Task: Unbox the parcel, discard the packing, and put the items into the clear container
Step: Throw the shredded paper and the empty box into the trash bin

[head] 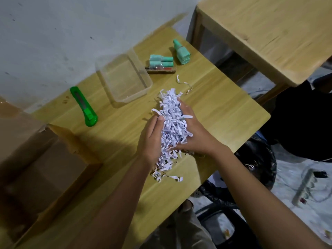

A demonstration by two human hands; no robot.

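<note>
A: From the head view, where does the packing stand?

B: The shredded paper (172,123) is bunched between both hands, in front of the clear container (142,68) and just above the table (224,108). The left hand (152,139) and the right hand (194,133) cup it from either side, fingers curled into the bundle.

A: What could slip?

B: Loose strips. Some already trail from the bottom of the bundle, and one stray strip (185,85) lies to the right of the container. A slack squeeze would probably shed more across the table.

A: And the bin?

B: A bin with a black bag (260,164) sits well to the right of the container, below the table edge. If that is the target, a hurried carry could drop strips on the floor short of it.

A: The items?

B: The green packets (161,61) rest just right of the container, not yet inside; it looks empty. A sweeping arm might knock them. The green knife (84,106) lies left of the container, and the open box (45,168) farther left; whether its blade is out cannot be told.
</note>
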